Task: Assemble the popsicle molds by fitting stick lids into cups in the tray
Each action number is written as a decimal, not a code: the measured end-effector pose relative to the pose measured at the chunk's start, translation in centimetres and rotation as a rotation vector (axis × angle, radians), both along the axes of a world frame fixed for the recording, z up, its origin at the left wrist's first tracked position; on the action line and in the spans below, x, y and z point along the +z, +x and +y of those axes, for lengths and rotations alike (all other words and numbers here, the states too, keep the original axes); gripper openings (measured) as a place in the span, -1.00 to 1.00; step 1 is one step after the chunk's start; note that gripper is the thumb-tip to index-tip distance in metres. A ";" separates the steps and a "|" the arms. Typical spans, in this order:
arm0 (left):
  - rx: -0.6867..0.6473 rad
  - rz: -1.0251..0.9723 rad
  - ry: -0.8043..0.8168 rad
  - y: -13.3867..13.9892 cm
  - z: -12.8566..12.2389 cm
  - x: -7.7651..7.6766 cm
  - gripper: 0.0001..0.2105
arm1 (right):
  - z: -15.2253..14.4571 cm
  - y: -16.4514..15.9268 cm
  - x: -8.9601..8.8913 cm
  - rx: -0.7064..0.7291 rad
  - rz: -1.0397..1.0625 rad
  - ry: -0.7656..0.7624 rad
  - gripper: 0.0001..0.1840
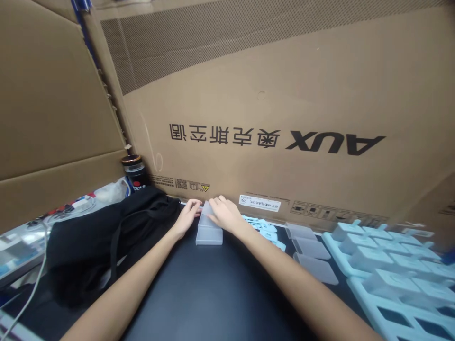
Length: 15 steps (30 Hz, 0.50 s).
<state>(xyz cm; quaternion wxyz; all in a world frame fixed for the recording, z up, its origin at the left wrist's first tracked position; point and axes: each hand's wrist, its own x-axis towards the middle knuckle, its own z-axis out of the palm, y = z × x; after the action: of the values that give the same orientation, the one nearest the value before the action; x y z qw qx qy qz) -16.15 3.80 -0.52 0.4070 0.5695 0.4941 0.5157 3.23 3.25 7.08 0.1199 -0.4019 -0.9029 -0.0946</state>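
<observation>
A short row of translucent plastic covers (209,236) lies on the dark tabletop straight ahead, close to a large carton. My right hand (225,215) is over the right side of the far cover, its thumb and fingers gripping it. My left hand (188,219) is at the left edge of the same cover, with loosely bent fingers apart from each other; whether the fingertips touch the plastic is hard to see. To the right of my right hand lies a pile of light-blue plastic pieces (265,229). Beyond them, several more translucent covers (314,269) lie in a line.
Light-blue popsicle moulds (391,284) with handled pieces in them fill the right side. The carton (231,166) walls off the back. Black cloth (85,241) bunches at the left, with a dark jar (136,173) behind it. A white cable (40,274) hangs at far left.
</observation>
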 end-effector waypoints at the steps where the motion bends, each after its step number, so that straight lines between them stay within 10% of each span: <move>1: -0.003 0.004 0.002 0.0 0.0 0.0 -0.60 | 0.2 -0.1 -0.2 0.005 -0.002 0.002 -0.68; 15: -0.074 0.091 0.054 0.0 -0.2 0.0 -0.58 | -4.0 3.8 2.1 0.004 0.110 0.024 -0.71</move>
<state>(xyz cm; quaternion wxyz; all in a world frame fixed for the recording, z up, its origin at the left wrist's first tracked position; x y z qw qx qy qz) -16.12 3.62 -0.50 0.3872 0.6210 0.4765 0.4872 7.07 -0.78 9.18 0.1746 -0.4033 -0.8944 -0.0830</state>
